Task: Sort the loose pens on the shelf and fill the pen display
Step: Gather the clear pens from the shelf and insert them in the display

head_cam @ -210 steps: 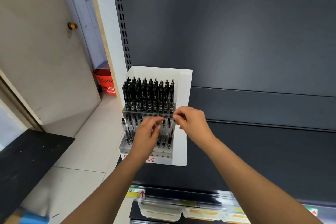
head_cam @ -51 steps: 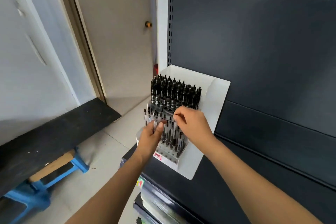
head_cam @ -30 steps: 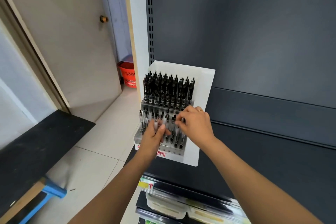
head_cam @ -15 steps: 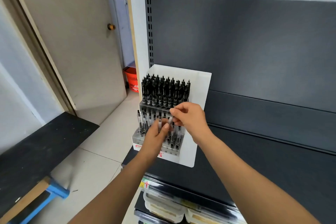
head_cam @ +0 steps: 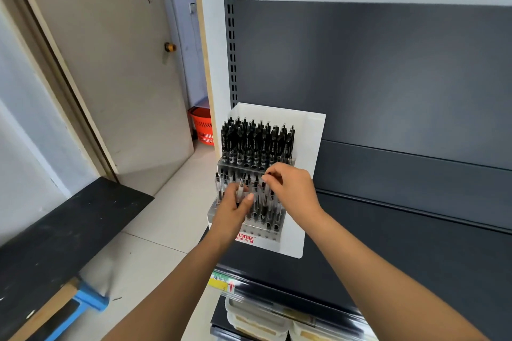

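Two hands at work over the pen display (head_cam: 310,174), seen from the head camera, the only view. Display standing at the left end of the dark shelf (head_cam: 415,252), close to its front edge, white backing card upright behind. Upper tier (head_cam: 256,144) packed full with black-capped pens; lower tier (head_cam: 266,202) only partly filled, bare holes visible along its front row. Left hand (head_cam: 231,210) curled around a small bundle of clear-barrelled pens (head_cam: 240,188), grip closed on them, held just in front of the lower tier. Right hand (head_cam: 293,188) pinched at the fingertips over the middle of the lower tier, thumb and forefinger nearly together; hard to tell whether a pen sits between them or only a cap top is being touched. No loose pens visible elsewhere on the shelf. Likely step: feeding pens one by one from the left bundle into lower holes. Risks from here: bundle slipping and scattering toward the floor beyond the shelf's left end; a pen entering a hole at a slant and jamming against neighbours; a push on the light display nudging it off the front edge.
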Motion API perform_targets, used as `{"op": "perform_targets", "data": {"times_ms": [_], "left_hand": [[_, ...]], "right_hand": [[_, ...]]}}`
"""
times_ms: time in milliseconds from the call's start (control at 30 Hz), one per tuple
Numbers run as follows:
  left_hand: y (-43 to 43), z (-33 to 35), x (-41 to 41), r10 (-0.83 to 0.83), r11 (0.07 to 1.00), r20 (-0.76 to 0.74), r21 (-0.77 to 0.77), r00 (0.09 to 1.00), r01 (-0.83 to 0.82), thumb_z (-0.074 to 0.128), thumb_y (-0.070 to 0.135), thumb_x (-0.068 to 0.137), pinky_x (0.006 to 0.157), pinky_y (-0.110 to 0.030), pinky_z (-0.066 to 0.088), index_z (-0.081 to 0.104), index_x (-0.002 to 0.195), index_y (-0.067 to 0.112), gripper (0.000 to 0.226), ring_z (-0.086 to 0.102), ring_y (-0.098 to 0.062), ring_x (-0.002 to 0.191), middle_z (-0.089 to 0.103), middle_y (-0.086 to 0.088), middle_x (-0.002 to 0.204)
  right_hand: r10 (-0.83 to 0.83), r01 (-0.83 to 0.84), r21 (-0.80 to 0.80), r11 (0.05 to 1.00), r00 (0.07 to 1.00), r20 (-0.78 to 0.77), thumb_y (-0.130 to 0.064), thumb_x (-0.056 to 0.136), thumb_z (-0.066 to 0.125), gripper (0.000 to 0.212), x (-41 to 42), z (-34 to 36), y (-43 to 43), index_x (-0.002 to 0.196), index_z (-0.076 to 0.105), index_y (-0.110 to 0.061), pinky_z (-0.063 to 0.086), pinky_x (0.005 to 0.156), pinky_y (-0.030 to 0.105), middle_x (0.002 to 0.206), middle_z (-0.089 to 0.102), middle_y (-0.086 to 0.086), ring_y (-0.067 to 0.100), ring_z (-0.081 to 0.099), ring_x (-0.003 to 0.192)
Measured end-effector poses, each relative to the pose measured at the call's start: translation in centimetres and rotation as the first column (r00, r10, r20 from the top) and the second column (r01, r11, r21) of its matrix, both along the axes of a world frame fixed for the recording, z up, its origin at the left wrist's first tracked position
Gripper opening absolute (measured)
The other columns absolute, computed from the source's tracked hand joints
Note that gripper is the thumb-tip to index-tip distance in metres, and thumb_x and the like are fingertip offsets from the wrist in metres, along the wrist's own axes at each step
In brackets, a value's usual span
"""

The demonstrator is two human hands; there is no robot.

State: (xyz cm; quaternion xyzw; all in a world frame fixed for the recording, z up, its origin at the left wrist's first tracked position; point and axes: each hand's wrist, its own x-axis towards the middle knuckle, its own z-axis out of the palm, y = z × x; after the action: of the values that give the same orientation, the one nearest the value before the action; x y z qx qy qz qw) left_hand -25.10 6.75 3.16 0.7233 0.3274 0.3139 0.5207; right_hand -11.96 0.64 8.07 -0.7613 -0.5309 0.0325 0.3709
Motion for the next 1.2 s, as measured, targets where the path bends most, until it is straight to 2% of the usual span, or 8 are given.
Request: {"op": "perform_targets", "data": {"times_ms": [167,267,367,500,733,967,1067,1200], "left_hand": [[1.2,0.3,-0.1,-0.078,0.997,-0.002,-0.023,0.997,0.078,0.044,0.039,0.096,0.054,-0.017,0.034,0.035,0.12,0.016,0.034,0.039,-0.004,0.06,0.044,0.005,0.077],[2.0,0.5,-0.3,-0.088,0.994,0.06,-0.054,0.994,0.091,0.034,0.031,0.101,0.05,-0.017,0.033,0.036,0.117,0.015,0.023,0.037,-0.009,0.057,0.044,-0.002,0.076],[2.5,0.3,-0.5,-0.127,0.989,0.093,-0.061,0.988,0.133,0.034,0.022,0.101,0.048,-0.021,0.033,0.041,0.108,0.019,0.01,0.038,-0.012,0.056,0.044,-0.003,0.07],[3.3,-0.2,-0.4,-0.162,0.985,0.085,-0.043,0.983,0.166,0.04,0.021,0.099,0.054,-0.027,0.042,0.044,0.099,0.027,0.007,0.046,-0.014,0.059,0.047,-0.003,0.07],[3.9,-0.5,-0.4,-0.182,0.982,0.107,-0.029,0.978,0.186,0.046,0.012,0.097,0.068,-0.022,0.051,0.05,0.095,0.028,0.017,0.056,-0.007,0.072,0.056,0.003,0.087],[4.2,-0.1,0.0,-0.207,0.978,0.094,0.037,0.974,0.205,0.051,0.011,0.094,0.077,-0.017,0.047,0.054,0.096,0.027,0.016,0.06,-0.015,0.091,0.063,-0.004,0.096],[4.4,0.4,0.0,-0.209,0.976,0.069,0.083,0.976,0.203,0.052,0.013,0.094,0.076,-0.01,0.045,0.055,0.102,0.025,0.015,0.059,-0.007,0.092,0.063,0.005,0.097],[5.1,1.1,-0.1,-0.162,0.964,0.027,0.218,0.986,0.153,0.052,0.016,0.094,0.074,-0.003,0.04,0.057,0.105,0.027,0.016,0.055,0.003,0.092,0.06,0.015,0.099]], "right_hand": [[-0.048,0.052,-0.057,0.997,0.997,0.068,-0.034,0.093,0.057,0.017,0.0,0.0,0.8,0.099,0.067,-0.021,0.051,0.076,0.035,0.087,0.069,-0.005,0.015,0.06,0.085],[-0.079,0.1,-0.118,0.988,0.983,0.167,-0.04,0.091,0.057,0.021,-0.2,-0.8,1.3,0.105,0.063,-0.025,0.047,0.079,0.032,0.093,0.069,-0.009,0.015,0.057,0.094],[-0.105,0.154,-0.124,0.98,0.938,0.329,-0.043,0.088,0.06,0.018,-0.6,-2.0,1.5,0.093,0.067,-0.027,0.033,0.079,0.03,0.095,0.063,-0.01,0.017,0.049,0.098],[-0.18,0.214,-0.05,0.976,0.91,0.372,-0.038,0.082,0.069,0.015,-0.6,-2.9,1.6,0.083,0.071,-0.023,0.028,0.077,0.032,0.093,0.057,-0.006,0.022,0.049,0.095],[-0.171,0.199,-0.109,0.974,0.96,0.22,-0.04,0.094,0.052,0.024,-0.9,-2.1,2.0,0.107,0.068,-0.028,0.033,0.09,0.033,0.108,0.06,-0.009,0.017,0.047,0.107],[-0.073,0.072,-0.011,0.997,0.978,-0.196,-0.023,0.092,0.059,0.012,-2.3,0.9,2.5,0.092,0.069,-0.017,0.043,0.072,0.015,0.077,0.061,-0.016,-0.002,0.054,0.072],[-0.074,0.077,0.005,0.997,0.974,-0.212,-0.022,0.092,0.06,0.01,-2.3,1.5,2.2,0.091,0.068,-0.016,0.041,0.067,0.011,0.072,0.057,-0.019,-0.004,0.053,0.067],[-0.098,0.098,-0.005,0.995,0.991,-0.087,-0.025,0.093,0.058,0.01,-1.9,2.1,2.0,0.091,0.066,-0.02,0.05,0.072,0.025,0.073,0.06,-0.014,0.006,0.056,0.071]]}}
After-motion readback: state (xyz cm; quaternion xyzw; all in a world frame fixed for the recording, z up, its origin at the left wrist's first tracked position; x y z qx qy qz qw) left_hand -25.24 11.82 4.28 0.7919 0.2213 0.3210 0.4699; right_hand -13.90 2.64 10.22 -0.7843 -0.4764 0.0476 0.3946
